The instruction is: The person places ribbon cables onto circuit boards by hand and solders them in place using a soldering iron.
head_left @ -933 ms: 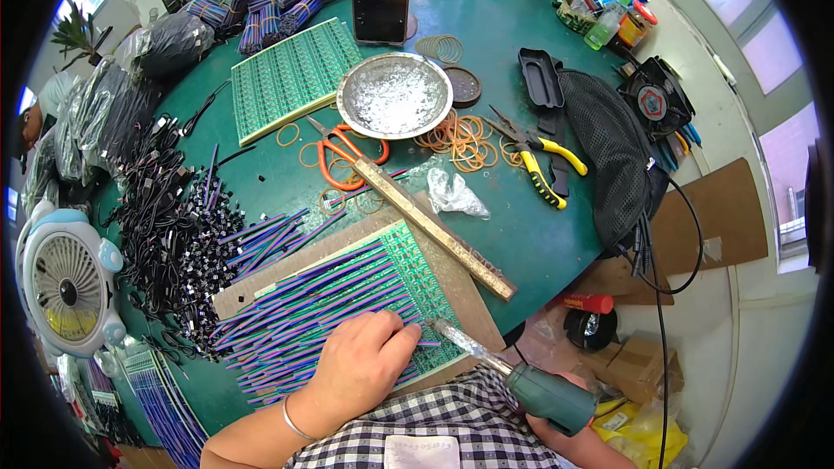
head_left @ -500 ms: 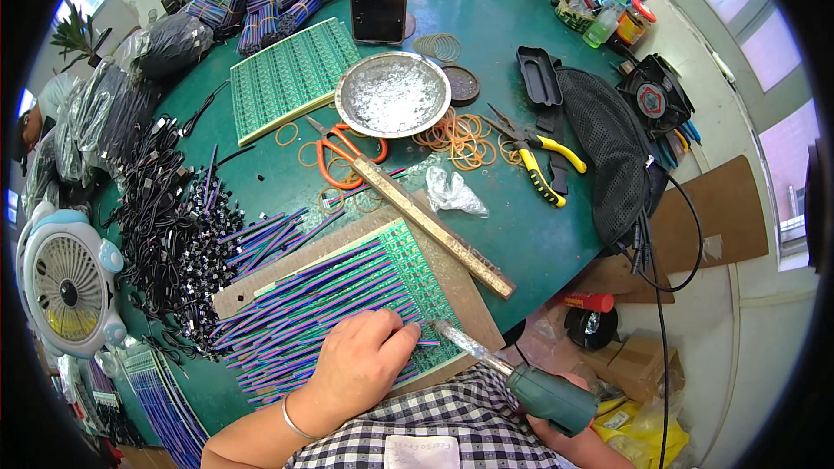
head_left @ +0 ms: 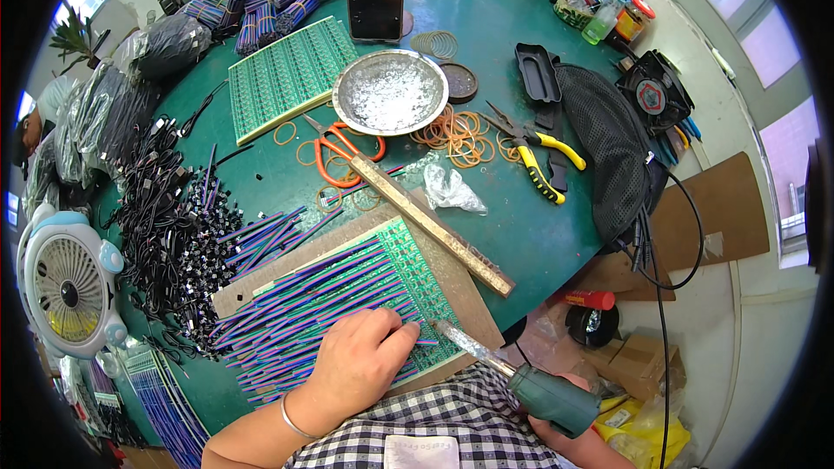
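The green circuit board (head_left: 415, 282) lies on a brown cardboard sheet (head_left: 460, 274) at the near edge of the worktop (head_left: 486, 26). A row of purple and blue wires (head_left: 304, 308) is laid across it. One thin wire end is pinched in the left hand (head_left: 360, 363), right at the board's near edge. The soldering iron (head_left: 521, 378) is gripped by its green handle in the right hand (head_left: 578, 439) (mostly hidden at the bottom), and its tip is just beside the pinched wire.

For a good joint, the wire should be held flat and still on its pad, and fingers should be kept back from the hot tip. A wooden stick (head_left: 430, 224) lies past the board. Scissors (head_left: 339, 148), rubber bands (head_left: 456, 135) and a metal bowl (head_left: 391, 91) lie farther off.
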{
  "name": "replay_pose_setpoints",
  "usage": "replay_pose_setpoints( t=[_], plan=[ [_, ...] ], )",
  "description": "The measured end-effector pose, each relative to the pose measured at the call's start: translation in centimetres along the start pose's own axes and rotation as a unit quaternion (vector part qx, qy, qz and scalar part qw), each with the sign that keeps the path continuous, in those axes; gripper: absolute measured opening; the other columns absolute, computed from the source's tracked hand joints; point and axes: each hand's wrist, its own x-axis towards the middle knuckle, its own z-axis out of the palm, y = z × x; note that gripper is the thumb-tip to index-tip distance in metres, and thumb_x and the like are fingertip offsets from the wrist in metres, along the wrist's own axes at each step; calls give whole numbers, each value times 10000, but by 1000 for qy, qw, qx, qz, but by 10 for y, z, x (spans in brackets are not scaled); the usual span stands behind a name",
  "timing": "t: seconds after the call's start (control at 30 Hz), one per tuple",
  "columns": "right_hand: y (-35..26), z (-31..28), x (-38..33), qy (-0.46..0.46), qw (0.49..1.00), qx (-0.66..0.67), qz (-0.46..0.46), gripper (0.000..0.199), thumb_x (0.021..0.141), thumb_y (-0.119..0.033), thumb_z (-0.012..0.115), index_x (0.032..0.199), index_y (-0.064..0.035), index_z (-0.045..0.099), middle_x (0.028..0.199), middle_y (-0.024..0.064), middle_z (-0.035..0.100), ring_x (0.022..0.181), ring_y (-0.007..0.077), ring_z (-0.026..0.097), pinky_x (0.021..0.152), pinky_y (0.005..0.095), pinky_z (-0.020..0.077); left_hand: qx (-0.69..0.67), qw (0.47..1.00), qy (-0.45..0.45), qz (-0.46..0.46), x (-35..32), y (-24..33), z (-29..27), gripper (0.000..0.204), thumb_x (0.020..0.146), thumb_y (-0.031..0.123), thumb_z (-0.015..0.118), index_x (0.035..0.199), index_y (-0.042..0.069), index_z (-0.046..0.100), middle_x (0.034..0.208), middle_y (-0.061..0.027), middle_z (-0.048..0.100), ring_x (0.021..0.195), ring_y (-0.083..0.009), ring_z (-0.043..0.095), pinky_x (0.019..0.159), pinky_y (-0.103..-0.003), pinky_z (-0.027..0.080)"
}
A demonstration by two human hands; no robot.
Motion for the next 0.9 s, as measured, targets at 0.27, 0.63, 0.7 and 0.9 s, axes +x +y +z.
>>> replay_pose_setpoints(
  t=[0.27, 0.63, 0.7, 0.9],
  plan=[
    [0, 2, 1, 21, 1000, -13, -15, 228, 741, -183, 655, 937, -68, 659, 916, 84, 646, 890, 279, 562, 807, 391, 413, -6, 1000, -4, 0, -1, -1, 0, 170, 737, 110, 594, 901, 85, 630, 803, -43, 539, 698, -211, 571, 582, -334, 478],
    [-1, 1, 3, 11, 1000, 2, -4, 220, 730, -168, 664, 926, -67, 657, 904, 81, 648, 834, 276, 585, 780, 387, 428, -7, 1000, 4, 3, 0, -1, 0, 158, 734, 112, 597, 886, 86, 632, 796, -39, 540, 698, -205, 573, 579, -328, 476],
    [-1, 0, 3, 17, 1000, 10, -2, 222, 727, -168, 666, 924, -66, 657, 897, 78, 648, 827, 273, 587, 783, 386, 426, -9, 1000, 6, 4, 0, -1, 0, 157, 733, 111, 599, 884, 85, 633, 794, -39, 540, 696, -205, 573, 578, -327, 476],
    [-11, -12, 10, -61, 977, 153, 137, 232, 791, -239, 623, 941, -63, 628, 843, 50, 649, 807, 214, 593, 778, 360, 411, -28, 999, 17, 9, 1, -1, 2, 262, 617, 6, 649, 874, 56, 643, 772, -71, 551, 664, -237, 567, 542, -347, 466]
  ],
)
